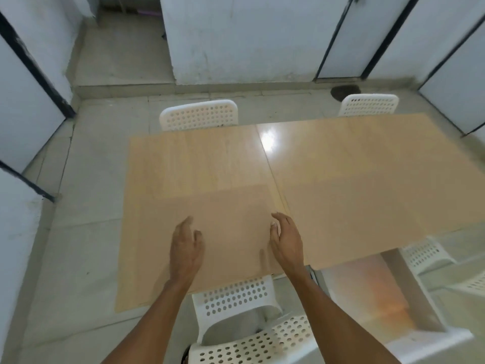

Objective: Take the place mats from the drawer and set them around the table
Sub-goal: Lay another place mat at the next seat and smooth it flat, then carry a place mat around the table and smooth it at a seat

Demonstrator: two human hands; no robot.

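white perforated chair [236, 300] stood nearest, at the lower centre of the frame, tucked against the wooden bench [354, 179]. one tan place mat [223, 219] lay flat on the bench's near edge, centre frame. left hand [185, 248] and right hand [286, 241] were released, fingers loose at its sides. likely risk: a nudge could skew the mat or slide it off the glossy edge.

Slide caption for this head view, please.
Left hand and right hand hover open over a tan place mat on the wooden table, white chair below.
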